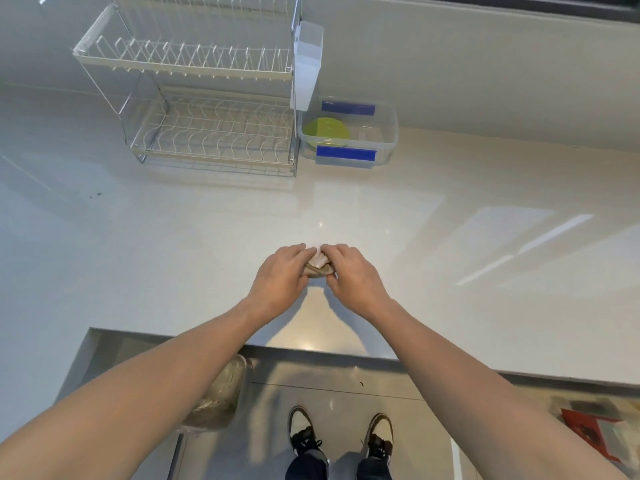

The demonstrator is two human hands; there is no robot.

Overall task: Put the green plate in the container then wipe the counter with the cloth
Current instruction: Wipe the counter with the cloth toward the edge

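The green plate (326,132) already lies inside the clear container (390,133), which stands on the surface (207,237) just beside the right end of the empty wire dish rack (194,109), so the first half of the task looks done. The work in hand is the wiping. Both hands meet near the front of the surface, well apart from the container: the left hand (282,277) and the right hand (353,275) each have fingers curled down and pinched on a small bunched cloth (318,263) between them. The cloth is mostly hidden under the fingers; only a pale, crumpled lump shows, and it seems to rest on or just above the surface. It looks as if the cloth is being gathered or folded into a pad rather than swept yet. The next move probably calls for flattening the pad under one palm, pressing it down and drawing it across the surface in broad strokes, steering clear of the rack and the container at the back.
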